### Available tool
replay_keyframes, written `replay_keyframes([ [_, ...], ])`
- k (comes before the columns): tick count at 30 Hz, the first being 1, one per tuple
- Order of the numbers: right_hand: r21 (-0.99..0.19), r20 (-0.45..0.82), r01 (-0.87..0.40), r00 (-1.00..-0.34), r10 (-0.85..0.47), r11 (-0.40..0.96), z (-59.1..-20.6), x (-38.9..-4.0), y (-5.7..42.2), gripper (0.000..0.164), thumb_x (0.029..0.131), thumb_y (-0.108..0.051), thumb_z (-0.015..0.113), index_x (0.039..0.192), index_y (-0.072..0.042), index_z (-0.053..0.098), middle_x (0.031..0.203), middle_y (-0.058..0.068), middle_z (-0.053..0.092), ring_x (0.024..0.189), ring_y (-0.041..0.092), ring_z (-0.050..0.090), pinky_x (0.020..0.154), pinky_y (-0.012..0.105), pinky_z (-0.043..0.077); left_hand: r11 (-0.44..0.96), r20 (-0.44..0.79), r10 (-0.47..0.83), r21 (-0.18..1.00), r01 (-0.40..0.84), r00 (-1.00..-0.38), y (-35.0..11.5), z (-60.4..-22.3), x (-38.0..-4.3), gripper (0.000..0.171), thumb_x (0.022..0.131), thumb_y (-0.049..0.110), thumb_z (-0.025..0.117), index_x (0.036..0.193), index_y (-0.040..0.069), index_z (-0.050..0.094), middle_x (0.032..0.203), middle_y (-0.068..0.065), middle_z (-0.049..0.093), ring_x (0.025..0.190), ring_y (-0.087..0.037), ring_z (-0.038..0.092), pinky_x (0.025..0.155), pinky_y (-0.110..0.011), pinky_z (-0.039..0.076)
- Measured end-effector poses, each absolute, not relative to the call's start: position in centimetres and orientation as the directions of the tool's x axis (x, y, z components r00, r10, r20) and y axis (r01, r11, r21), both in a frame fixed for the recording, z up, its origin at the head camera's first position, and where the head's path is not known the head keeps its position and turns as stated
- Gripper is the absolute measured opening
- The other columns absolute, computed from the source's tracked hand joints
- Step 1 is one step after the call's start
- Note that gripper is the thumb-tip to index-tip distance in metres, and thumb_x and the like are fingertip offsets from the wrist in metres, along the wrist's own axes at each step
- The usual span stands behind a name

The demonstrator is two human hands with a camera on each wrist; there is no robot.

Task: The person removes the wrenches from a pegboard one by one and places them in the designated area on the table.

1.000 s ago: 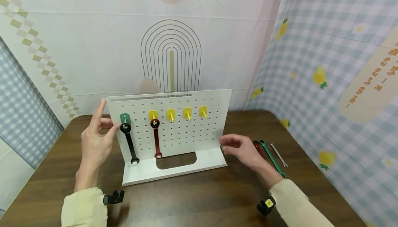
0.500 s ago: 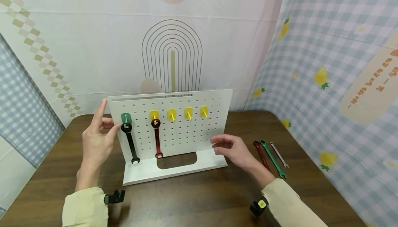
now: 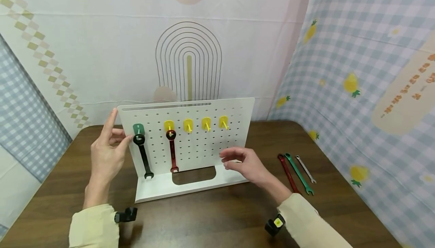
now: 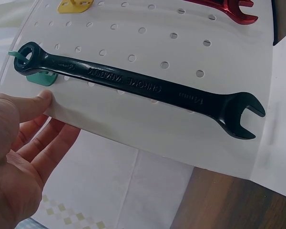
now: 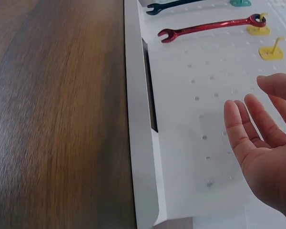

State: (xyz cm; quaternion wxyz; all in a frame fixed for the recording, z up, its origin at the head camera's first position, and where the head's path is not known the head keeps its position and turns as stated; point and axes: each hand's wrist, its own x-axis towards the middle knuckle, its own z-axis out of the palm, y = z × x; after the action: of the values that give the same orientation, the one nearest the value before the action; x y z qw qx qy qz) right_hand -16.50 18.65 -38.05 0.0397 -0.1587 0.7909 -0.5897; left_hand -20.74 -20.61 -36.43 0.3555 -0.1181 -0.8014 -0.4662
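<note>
A white pegboard stand (image 3: 204, 150) stands upright on the table. My left hand (image 3: 108, 153) grips its left edge, thumb on the front face and fingers behind, as the left wrist view shows. Close to that thumb a black combination wrench (image 4: 133, 81) hangs by its ring end from a green hook (image 4: 43, 78). A red combination wrench (image 3: 172, 151) hangs from the leftmost yellow hook (image 3: 168, 125). My right hand (image 3: 246, 165) is in front of the board's lower right part, fingers loosely bent and holding nothing.
Three bare yellow hooks (image 3: 206, 123) stick out of the board's upper right half. On the table to the right lie a red wrench (image 3: 289, 174), a green wrench (image 3: 300, 174) and a small silver wrench (image 3: 306, 169). Patterned cloth (image 3: 258, 51) hangs behind.
My right hand has moved left from the board's right edge to in front of its face, uncovering the red wrench on the table. My left hand keeps its grip.
</note>
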Motion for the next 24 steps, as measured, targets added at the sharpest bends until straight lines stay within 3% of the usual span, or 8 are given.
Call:
replay_keyframes([
  [13,-0.945,0.142,-0.227,-0.933,-0.330,0.235,-38.1,-16.7,16.2,0.034,0.094,-0.001,0.073,0.127,0.007,0.070,0.126,0.034,0.068,0.111,0.029,0.071,0.087,0.024,0.060,0.539,0.690,-0.146,0.657,0.528,-0.709,-20.5,-36.5,-20.9,0.091,0.087,-0.015,0.077,0.163,0.024,0.045,0.095,-0.022,0.068,0.085,0.027,0.052,0.078,0.004,0.041],
  [24,-0.938,0.168,-0.260,-0.919,-0.357,0.228,-37.9,-17.1,14.5,0.033,0.095,-0.004,0.073,0.126,0.007,0.071,0.126,0.033,0.069,0.114,0.033,0.070,0.089,0.025,0.058,0.568,0.682,-0.147,0.651,0.504,-0.716,-20.5,-36.3,-20.9,0.069,0.090,-0.009,0.078,0.152,0.013,0.058,0.095,-0.022,0.070,0.082,0.028,0.051,0.075,0.003,0.040],
])
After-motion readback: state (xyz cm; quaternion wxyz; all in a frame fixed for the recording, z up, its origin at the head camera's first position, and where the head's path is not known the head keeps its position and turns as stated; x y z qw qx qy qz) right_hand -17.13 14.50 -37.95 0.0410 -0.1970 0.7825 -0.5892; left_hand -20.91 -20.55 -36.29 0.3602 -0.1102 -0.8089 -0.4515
